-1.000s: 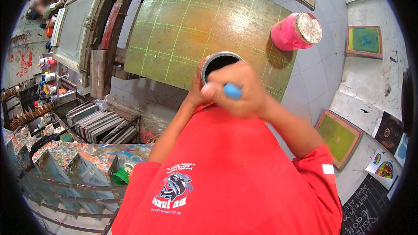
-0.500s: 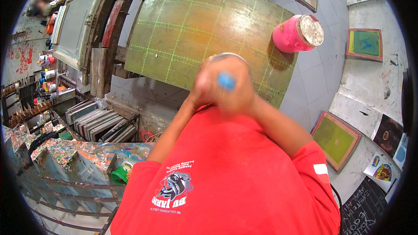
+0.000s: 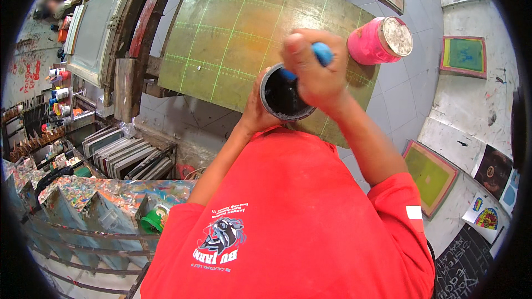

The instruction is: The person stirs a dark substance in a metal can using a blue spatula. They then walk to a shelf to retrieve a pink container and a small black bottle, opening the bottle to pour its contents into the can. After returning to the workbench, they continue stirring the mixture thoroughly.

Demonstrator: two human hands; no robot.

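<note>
My left hand [image 3: 254, 109] grips the left side of a round tub [image 3: 302, 116] with a smeared grey rim, held close to my red shirt over the board's near edge. Dark, near-black glossy stuff [image 3: 279, 97] fills part of the tub. Over its right rim, my right hand [image 3: 324, 83] is closed in a fist around a thick blue handle [image 3: 322, 53]. The blue also shows below the fist, at the tub's mouth. Whatever is at the lower end of the handle cannot be seen.
A greenish board [image 3: 233, 22] with bright green grid lines lies beneath the tub. On its right edge stands a pink-smeared jar [image 3: 367, 43] with a pale lid. Framed screens [image 3: 97, 27] stand at the left, more [image 3: 127, 154] are stacked lower left, and one [image 3: 425, 174] leans at the right.
My right fist with the blue handle has moved up and to the right, uncovering the tub's dark inside. My left hand stays on the tub.
</note>
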